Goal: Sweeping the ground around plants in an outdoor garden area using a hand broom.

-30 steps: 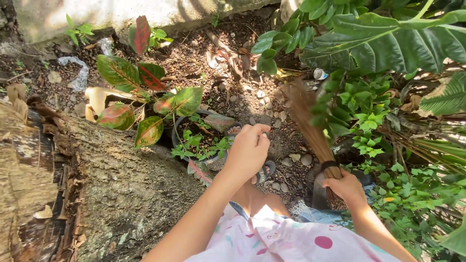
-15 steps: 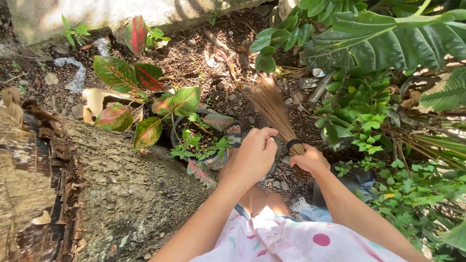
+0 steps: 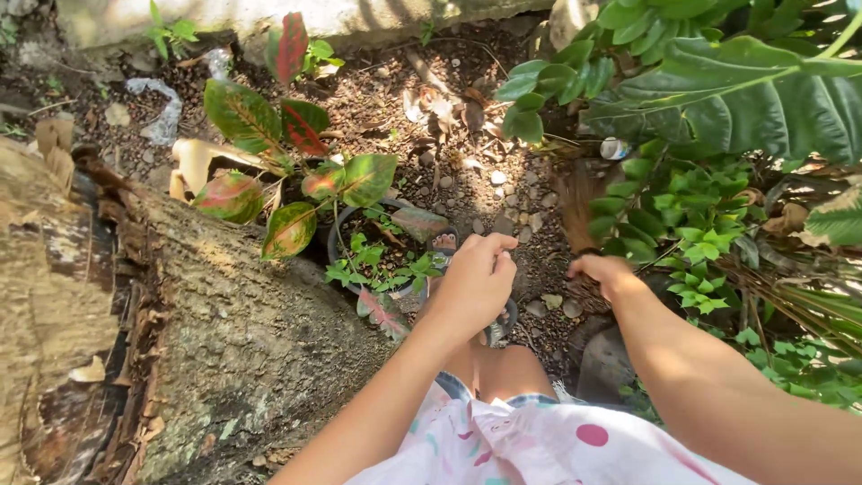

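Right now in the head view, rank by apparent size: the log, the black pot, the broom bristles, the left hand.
1. log, though nearest the camera
2. black pot
3. left hand and broom bristles: too close to rank, bristles blurred

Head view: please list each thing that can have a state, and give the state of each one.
Left hand: closed in a loose fist, above the sandalled foot.
Right hand: gripping the stick broom.
Stick broom: blurred, bristles on the soil.
Black pot: upright, holding small green weeds.
Tree trunk: bark peeling.
Sandal: worn on a foot.
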